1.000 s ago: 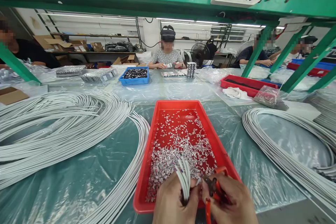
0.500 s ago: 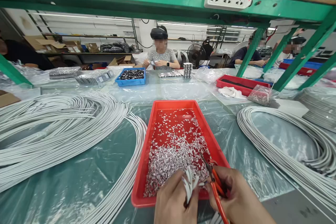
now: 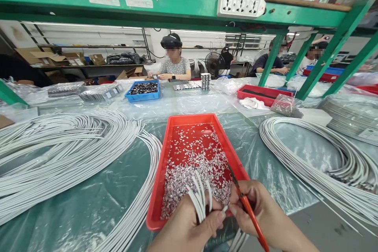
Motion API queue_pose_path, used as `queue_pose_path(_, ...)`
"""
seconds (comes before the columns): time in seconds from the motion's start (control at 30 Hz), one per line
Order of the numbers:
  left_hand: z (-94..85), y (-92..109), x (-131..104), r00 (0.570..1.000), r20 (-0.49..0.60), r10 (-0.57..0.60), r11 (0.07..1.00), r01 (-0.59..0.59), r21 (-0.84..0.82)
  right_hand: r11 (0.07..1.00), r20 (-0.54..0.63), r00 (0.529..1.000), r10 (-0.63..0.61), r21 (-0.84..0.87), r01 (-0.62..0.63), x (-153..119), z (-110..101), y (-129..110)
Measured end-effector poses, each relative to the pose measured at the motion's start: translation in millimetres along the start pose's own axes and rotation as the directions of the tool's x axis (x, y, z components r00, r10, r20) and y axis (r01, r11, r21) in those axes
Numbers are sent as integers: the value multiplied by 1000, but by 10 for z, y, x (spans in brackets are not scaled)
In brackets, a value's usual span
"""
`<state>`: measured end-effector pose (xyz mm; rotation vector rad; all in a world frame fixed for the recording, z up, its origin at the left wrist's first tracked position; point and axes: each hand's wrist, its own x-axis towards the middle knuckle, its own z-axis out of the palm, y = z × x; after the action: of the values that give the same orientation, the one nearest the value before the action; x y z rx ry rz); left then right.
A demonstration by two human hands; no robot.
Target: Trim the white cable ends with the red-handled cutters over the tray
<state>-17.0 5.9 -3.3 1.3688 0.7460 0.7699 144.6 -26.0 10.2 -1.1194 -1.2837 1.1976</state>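
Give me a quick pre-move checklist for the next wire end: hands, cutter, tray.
1. Wire ends held firm: ok. The left hand grips the bundle of white wire ends, tips fanned upward.
2. Tool in hand: ok. The right hand holds the orange-handled cutter.
3. Cutter tip lined up on a wire end: cannot tell, the fingers hide the contact.
4. Work held over the tray: ok. Both hands sit at the near edge of the red tray, above the small silver bits.
5. Fingers out of the blades: cannot tell, the blades are too small to see.
6. More stock nearby: ok. White cable coils lie to the left.
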Motion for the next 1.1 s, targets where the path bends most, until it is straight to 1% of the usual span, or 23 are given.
queue_pose_path(0.07, -1, 20, -20, 998, 13, -64, 987, 65, -148, 998, 7, 1000, 1, 69, -1, 1, 5, 8)
queue_pose_path(0.13, -18, 25, -20, 996, -1, -92, 976, 90, -199, 995, 16, 1000, 8, 101, -10, 13, 14, -8)
queue_pose_path(0.2, -45, 9, -2, 995, -42, -89, 983, 80, -167, 997, -13, 1000, 20, 81, -19, 26, 30, -36)
queue_pose_path(0.27, -71, -20, 26, 995, -47, -82, 990, 76, -117, 997, -107, 994, 28, 78, -20, 31, 55, -50)
queue_pose_path(0.33, -91, -47, 50, 998, -30, -57, 995, 55, -84, 998, -219, 975, 30, 68, -15, 27, 91, -34)
queue_pose_path(0.37, -97, -56, 58, 999, -21, -47, 996, 46, -73, 998, -257, 966, 28, 57, -13, 24, 111, -17)
queue_pose_path(0.4, -102, -60, 62, 999, -12, -37, 998, 36, -60, 999, -281, 959, 26, 46, -14, 22, 132, 2)
queue_pose_path(0.5, -105, -48, 61, 999, -6, -37, 999, 37, 2, 1000, -305, 952, 6, 24, 2, 25, 177, 48)
queue_pose_path(0.6, -96, -30, 53, 999, -37, -37, 997, 39, 60, 1000, -296, 955, -3, -1, 3, 31, 168, 56)
queue_pose_path(0.7, -84, -50, 56, 998, -64, -6, 994, 13, 107, 995, -213, 976, -37, -98, 16, 23, 111, 43)
queue_pose_path(0.77, -78, -78, 65, 999, -40, 33, 986, -26, 163, 983, -151, 986, -75, -179, 47, 11, 75, 31)
queue_pose_path(0.83, -66, -95, 75, 998, -29, 60, 976, -53, 211, 976, -100, 991, -91, -206, 69, 3, 60, 21)
queue_pose_path(0.87, -56, -94, 79, 997, -42, 62, 972, -51, 229, 976, -83, 992, -97, -203, 78, 2, 62, 20)
queue_pose_path(0.93, -24, -73, 82, 994, -97, 47, 972, -23, 233, 967, -97, 986, -132, -231, 106, 7, 76, 36)
queue_pose_path(1.0, 19, -38, 78, 986, -165, 35, 981, -2, 195, 930, -130, 969, -212, -330, 159, 22, 88, 81)
queue_pose_path(1.07, 59, 0, 68, 968, -246, 52, 983, -7, 181, 880, -118, 950, -288, -425, 214, 45, 82, 151)
queue_pose_path(1.1, 74, 18, 62, 955, -287, 70, 980, -13, 196, 864, -94, 946, -310, -443, 239, 58, 72, 190)
